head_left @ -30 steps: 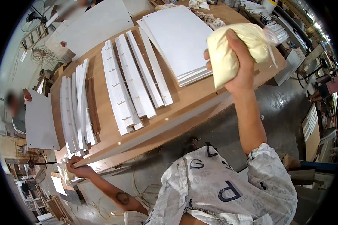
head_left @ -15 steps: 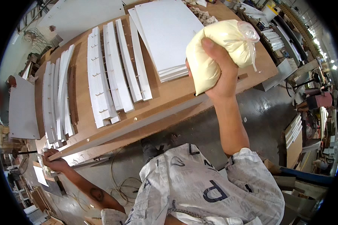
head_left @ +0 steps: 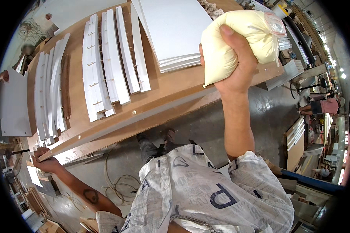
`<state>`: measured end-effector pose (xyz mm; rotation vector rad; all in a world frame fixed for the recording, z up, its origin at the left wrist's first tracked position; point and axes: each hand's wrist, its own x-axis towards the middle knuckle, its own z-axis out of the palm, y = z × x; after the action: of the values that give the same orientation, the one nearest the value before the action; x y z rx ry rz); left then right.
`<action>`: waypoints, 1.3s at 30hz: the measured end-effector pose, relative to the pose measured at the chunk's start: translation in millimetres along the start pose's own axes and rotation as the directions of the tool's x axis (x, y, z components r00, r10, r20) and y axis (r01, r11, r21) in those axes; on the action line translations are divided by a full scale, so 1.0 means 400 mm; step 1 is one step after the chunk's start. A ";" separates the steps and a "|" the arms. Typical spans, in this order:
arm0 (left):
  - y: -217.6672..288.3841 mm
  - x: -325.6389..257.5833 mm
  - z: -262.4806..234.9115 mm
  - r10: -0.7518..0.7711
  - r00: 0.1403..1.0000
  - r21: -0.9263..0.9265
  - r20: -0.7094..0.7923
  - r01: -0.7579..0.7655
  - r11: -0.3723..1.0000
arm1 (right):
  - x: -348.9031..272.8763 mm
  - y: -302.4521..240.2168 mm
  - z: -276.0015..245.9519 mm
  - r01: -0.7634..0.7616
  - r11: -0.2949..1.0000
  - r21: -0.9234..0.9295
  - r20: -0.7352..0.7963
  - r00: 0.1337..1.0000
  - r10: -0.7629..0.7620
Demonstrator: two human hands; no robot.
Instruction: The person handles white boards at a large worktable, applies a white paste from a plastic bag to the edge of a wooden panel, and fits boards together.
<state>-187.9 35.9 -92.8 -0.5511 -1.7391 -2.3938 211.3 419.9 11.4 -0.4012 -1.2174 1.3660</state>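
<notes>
Raised over the workbench's front right part, my right hand (head_left: 239,72) is closed round a clear plastic bag (head_left: 225,46) full of a pale yellow filling. The bag bulges on both sides of my grip; its twisted, gathered end is at the right, and a pointed corner hangs at the lower left. At the far left, the fingers of my left hand (head_left: 46,161) wrap round the front left corner of the brown workbench (head_left: 151,99). White strips (head_left: 116,58) with small wooden dowels sticking out lie in rows on the bench. Beside them is a stack of white panels (head_left: 179,31).
More white strips (head_left: 46,93) and a brown strip (head_left: 66,85) lie at the bench's left end. A white board (head_left: 15,105) stands past that end. Hoses (head_left: 122,186) coil on the floor beneath the bench edge. A person (head_left: 324,105) is far off at the right.
The whole view has shifted, with the bench and strips now higher and further left. My right hand, still gripping the bag, appears slightly higher and further right. My left hand stays at the bench corner.
</notes>
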 end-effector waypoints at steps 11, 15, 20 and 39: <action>0.013 -0.007 0.024 -0.025 0.979 0.011 -0.200 0.028 1.000 | -0.014 -0.007 0.001 -0.076 0.983 0.169 -0.013 0.997 0.079; 0.014 -0.015 0.031 -0.014 0.985 -0.008 -0.175 0.013 1.000 | -0.019 -0.007 0.001 -0.100 0.982 0.163 0.011 0.995 0.100; 0.005 -0.004 0.022 -0.006 0.985 -0.014 -0.175 0.004 1.000 | -0.016 -0.008 0.001 -0.078 0.988 0.130 0.011 0.997 0.078; -0.038 0.019 0.014 0.032 0.960 0.003 -0.278 -0.033 0.999 | 0.133 -0.112 -0.230 -0.216 0.973 0.081 -0.057 0.974 0.221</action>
<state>-198.6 47.1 -101.9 -0.2253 -1.5946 -2.3169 297.3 493.1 34.2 -0.5358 -1.0883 1.5693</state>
